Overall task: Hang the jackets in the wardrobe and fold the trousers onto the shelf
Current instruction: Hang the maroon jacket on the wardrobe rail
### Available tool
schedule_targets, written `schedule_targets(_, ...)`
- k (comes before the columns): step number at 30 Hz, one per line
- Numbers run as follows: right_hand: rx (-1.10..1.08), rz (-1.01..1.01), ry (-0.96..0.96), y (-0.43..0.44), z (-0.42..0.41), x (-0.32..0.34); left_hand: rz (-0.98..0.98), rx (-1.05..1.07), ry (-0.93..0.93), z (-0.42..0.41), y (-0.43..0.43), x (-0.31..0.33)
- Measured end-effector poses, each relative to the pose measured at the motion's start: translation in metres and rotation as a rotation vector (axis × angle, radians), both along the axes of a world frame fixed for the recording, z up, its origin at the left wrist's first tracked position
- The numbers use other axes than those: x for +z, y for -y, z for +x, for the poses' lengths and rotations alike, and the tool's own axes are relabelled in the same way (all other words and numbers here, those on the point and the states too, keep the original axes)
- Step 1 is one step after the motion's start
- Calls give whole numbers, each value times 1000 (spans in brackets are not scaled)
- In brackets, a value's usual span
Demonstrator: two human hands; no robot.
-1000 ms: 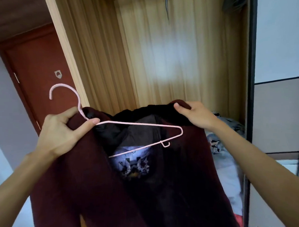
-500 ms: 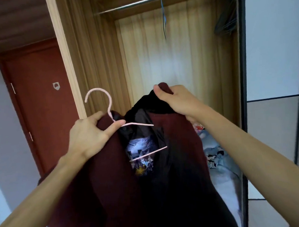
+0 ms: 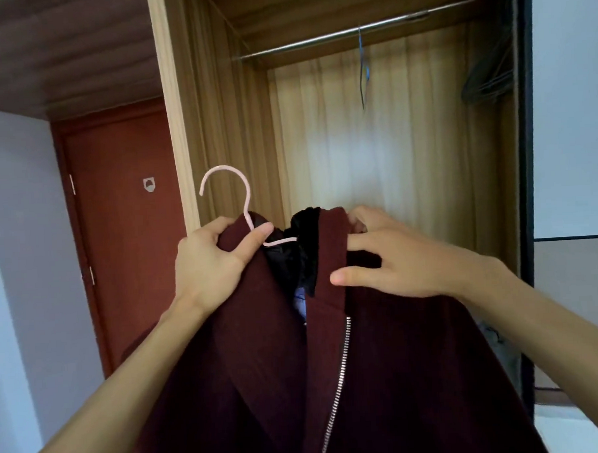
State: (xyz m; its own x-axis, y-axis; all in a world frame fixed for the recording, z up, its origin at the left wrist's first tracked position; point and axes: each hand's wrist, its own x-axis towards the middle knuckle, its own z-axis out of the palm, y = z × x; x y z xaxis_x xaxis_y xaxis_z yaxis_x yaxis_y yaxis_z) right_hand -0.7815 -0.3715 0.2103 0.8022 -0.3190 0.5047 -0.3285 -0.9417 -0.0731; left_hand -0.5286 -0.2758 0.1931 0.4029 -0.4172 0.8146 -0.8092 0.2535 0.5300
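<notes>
A dark maroon zip jacket [image 3: 262, 365] with a black lining hangs in front of me on a pink wire hanger [image 3: 236, 188], whose hook sticks up above the collar. My left hand [image 3: 217, 260] pinches the hanger's neck together with the jacket's left shoulder. My right hand [image 3: 395, 256] lies on the right collar and front panel, fingers pressing the cloth over the hanger. The open wardrobe [image 3: 372, 137] stands right behind, with its metal rail [image 3: 350, 32] high above the hook. No trousers show.
A blue wire hanger [image 3: 362, 69] dangles from the rail's middle, and dark hangers [image 3: 490, 77] bunch at its right end. A wooden side panel [image 3: 172, 112] borders the wardrobe on the left, a red-brown door [image 3: 126, 234] beyond it, a dark sliding-door frame [image 3: 525, 182] on the right.
The jacket and hanger have risen and moved closer to the wardrobe. My right hand has pulled the right front panel across, so the jacket now covers the hanger and the printed lining.
</notes>
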Motion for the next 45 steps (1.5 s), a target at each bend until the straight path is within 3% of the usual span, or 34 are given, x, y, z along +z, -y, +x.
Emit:
schedule_targets(5,-139,-176,-35,9,-19,-1,-35,-40,19,-9,4,9)
schedule_targets(9,-322,-147,192,22,-36,7,-72,-67,46,-25,9,14)
schedule_targets(12,-433,-94,-32,32,-50,20,-80,-59,73,-34,17,19)
schedule_targets(14,-341,52,-108,33,-57,19,-77,-70,72,-38,24,21)
schedule_targets(18,-32,430,-30,21,-59,10,-54,-92,98,-50,40,28)
schedule_targets(23,93,539,233,27,-40,12,-73,-182,202,-74,63,39)
schedule_targets(27,204,777,376,33,-32,23,-69,-228,261,-68,82,50)
schedule_targets(31,488,1298,622,47,-18,33,-58,-278,227,-48,112,57)
schedule_targets(33,545,1408,614,50,-5,42,-65,-306,205,-35,128,56)
schedule_targets(35,443,1302,594,52,8,51,-62,-332,200,-22,141,56)
schedule_targets(37,197,963,510,53,24,57,-64,-364,205,-10,153,58)
schedule_targets(39,-16,759,372,59,38,63,-74,-388,208,1,165,64)
schedule_targets(41,-88,696,364,71,51,71,-78,-387,216,11,177,75)
schedule_targets(45,-75,641,540,84,74,98,-38,-297,336,30,205,107)
